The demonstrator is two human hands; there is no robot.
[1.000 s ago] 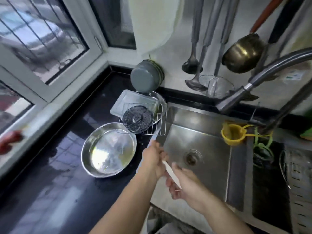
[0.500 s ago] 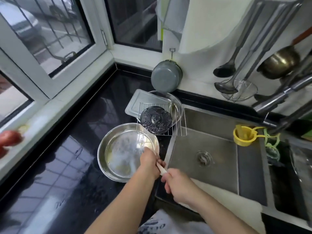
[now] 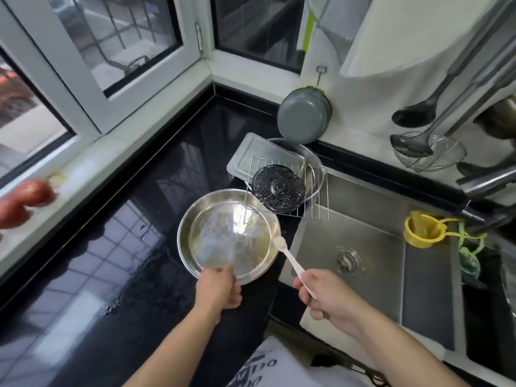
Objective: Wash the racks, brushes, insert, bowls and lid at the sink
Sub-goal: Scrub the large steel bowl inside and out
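Observation:
A wide steel bowl (image 3: 229,236) sits on the black counter left of the sink (image 3: 360,247). My left hand (image 3: 219,289) grips its near rim. My right hand (image 3: 325,294) holds a small white brush (image 3: 289,256) by the handle, its bristle head at the bowl's right rim. Behind the bowl a wire rack (image 3: 290,191) carries a black perforated insert (image 3: 277,188). Under the rack lie a clear lid (image 3: 251,155) and a second steel bowl (image 3: 315,166).
A grey pan (image 3: 303,118) hangs on the wall behind. Ladles and a wire strainer (image 3: 435,152) hang at right above the faucet (image 3: 485,180). A yellow funnel (image 3: 423,230) sits on the sink's right ledge. Red fruit (image 3: 22,199) lies on the windowsill.
My hands have parted: the left let go of the brush and took the bowl's near rim. The right now holds the brush alone, its head at the bowl's rim.

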